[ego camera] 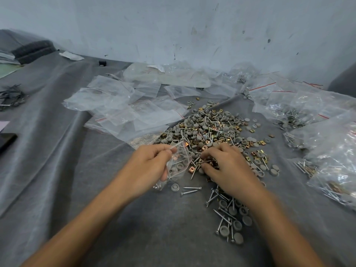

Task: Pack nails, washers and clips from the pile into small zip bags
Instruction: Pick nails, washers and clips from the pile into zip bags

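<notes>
Plastic zip bag (178, 162): pinched at its mouth by left hand (152, 162) — washers (180, 166), clip (177, 156) inside.
Right hand (227, 166): thumb and fingertips (213, 151) closed on nails (205, 161), pile's (212, 130) six o'clock edge.

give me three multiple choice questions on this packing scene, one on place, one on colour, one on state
1. Where do the filled bags lie relative to the pile?
A to its right
B to its left
C under it

2. What colour is the seal line on the bags?
A blue
B red
C green

3. The small zip bag in the left hand is:
A empty
B holding some parts
C torn in two

Answers: 1 A, they heap on the person's right side; 2 B, thin red lines cross the bag mouths; 3 B, grey washers show through the plastic.
</notes>
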`<state>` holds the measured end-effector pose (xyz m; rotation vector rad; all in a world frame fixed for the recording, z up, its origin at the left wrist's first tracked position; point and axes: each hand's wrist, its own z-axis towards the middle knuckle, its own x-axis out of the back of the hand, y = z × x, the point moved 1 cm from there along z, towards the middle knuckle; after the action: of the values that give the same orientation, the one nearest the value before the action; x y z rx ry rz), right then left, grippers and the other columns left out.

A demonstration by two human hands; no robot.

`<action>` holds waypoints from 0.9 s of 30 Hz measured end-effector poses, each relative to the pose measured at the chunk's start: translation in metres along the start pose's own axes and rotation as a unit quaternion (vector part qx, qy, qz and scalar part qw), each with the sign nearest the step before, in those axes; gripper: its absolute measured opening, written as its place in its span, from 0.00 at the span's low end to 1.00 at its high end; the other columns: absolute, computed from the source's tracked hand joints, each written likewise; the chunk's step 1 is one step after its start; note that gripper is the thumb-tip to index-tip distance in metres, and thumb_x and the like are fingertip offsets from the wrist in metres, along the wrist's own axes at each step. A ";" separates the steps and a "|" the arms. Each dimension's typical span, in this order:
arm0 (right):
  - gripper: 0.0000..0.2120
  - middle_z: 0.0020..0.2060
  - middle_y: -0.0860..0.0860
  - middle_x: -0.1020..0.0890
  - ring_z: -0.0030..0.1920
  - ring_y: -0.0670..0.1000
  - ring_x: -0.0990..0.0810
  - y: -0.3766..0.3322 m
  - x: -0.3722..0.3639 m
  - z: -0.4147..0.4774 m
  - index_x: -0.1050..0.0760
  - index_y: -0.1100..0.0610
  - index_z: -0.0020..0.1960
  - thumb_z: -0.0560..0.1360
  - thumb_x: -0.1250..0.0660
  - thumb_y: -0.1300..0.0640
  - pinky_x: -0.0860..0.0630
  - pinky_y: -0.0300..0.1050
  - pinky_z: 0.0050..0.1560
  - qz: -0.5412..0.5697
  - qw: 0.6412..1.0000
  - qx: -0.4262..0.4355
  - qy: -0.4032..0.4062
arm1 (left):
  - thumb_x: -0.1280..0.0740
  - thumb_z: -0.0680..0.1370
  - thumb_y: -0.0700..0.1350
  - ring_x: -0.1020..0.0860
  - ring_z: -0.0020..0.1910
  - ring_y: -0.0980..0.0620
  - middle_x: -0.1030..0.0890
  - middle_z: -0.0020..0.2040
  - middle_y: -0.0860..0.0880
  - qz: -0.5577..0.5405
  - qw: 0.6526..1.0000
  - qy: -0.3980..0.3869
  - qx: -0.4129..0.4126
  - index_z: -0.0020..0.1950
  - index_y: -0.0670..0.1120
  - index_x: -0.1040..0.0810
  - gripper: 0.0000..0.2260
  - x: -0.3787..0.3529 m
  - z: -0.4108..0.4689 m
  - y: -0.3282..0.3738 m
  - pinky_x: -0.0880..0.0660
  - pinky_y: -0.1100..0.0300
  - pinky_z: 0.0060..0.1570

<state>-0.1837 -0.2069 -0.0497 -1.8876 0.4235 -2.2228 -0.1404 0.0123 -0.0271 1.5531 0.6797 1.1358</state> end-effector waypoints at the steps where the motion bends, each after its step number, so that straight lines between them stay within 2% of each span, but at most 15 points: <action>1: 0.12 0.53 0.40 0.31 0.59 0.46 0.34 0.000 -0.001 -0.001 0.24 0.43 0.62 0.79 0.33 0.44 0.32 0.45 0.61 -0.005 1.000 0.002 0.004 | 0.42 0.85 0.43 0.31 0.21 0.62 0.25 0.23 0.51 0.000 1.000 0.000 0.000 0.58 0.53 0.18 0.13 0.000 0.000 0.000 0.34 0.72 0.26; 5: 0.07 0.53 0.42 0.29 0.57 0.46 0.33 -0.005 -0.001 -0.004 0.23 0.44 0.57 0.80 0.34 0.45 0.35 0.42 0.56 -0.024 0.999 0.012 0.019 | 0.41 0.84 0.44 0.31 0.22 0.61 0.25 0.23 0.51 -0.002 1.000 0.001 -0.003 0.58 0.54 0.18 0.12 0.000 0.002 -0.003 0.34 0.72 0.27; 13: 0.06 0.58 0.45 0.31 0.60 0.48 0.34 -0.013 -0.003 -0.008 0.28 0.48 0.57 0.83 0.40 0.48 0.31 0.48 0.64 -0.048 0.999 0.019 0.012 | 0.41 0.85 0.45 0.29 0.23 0.60 0.24 0.24 0.49 0.014 1.000 0.007 -0.020 0.56 0.55 0.18 0.12 0.001 0.005 -0.014 0.33 0.72 0.27; 18: 0.03 0.55 0.43 0.31 0.56 0.46 0.34 -0.016 -0.003 -0.010 0.31 0.48 0.55 0.84 0.41 0.49 0.32 0.44 0.61 -0.017 0.999 0.022 0.043 | 0.41 0.85 0.45 0.30 0.23 0.60 0.25 0.23 0.49 0.010 1.000 0.006 -0.013 0.55 0.55 0.18 0.12 -0.001 0.007 -0.014 0.34 0.72 0.27; 20: 0.03 0.50 0.43 0.27 0.51 0.42 0.30 -0.018 0.001 -0.011 0.30 0.47 0.53 0.84 0.41 0.50 0.29 0.40 0.53 0.051 0.996 0.017 0.073 | 0.40 0.85 0.44 0.30 0.23 0.59 0.25 0.23 0.49 0.005 1.000 0.007 -0.012 0.55 0.55 0.18 0.12 -0.001 0.006 -0.013 0.33 0.70 0.27; 23: 0.04 0.41 0.45 0.23 0.37 0.39 0.21 -0.025 0.008 -0.014 0.26 0.49 0.51 0.84 0.38 0.52 0.28 0.32 0.35 0.269 0.959 -0.004 0.084 | 0.40 0.85 0.44 0.30 0.24 0.58 0.25 0.23 0.49 0.003 1.000 0.007 -0.013 0.55 0.55 0.18 0.12 -0.001 0.006 -0.011 0.33 0.69 0.27; 27: 0.03 0.38 0.40 0.20 0.38 0.41 0.22 -0.036 0.012 -0.018 0.22 0.47 0.51 0.82 0.33 0.55 0.28 0.34 0.38 0.374 0.923 0.038 0.085 | 0.40 0.84 0.43 0.30 0.23 0.60 0.25 0.23 0.49 -0.001 1.000 0.006 -0.011 0.56 0.54 0.18 0.12 -0.003 0.005 -0.009 0.33 0.70 0.27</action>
<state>-0.2023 -0.1754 -0.0293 -1.1922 0.8921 -1.8250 -0.1362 0.0101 -0.0365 1.5273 0.6748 1.1490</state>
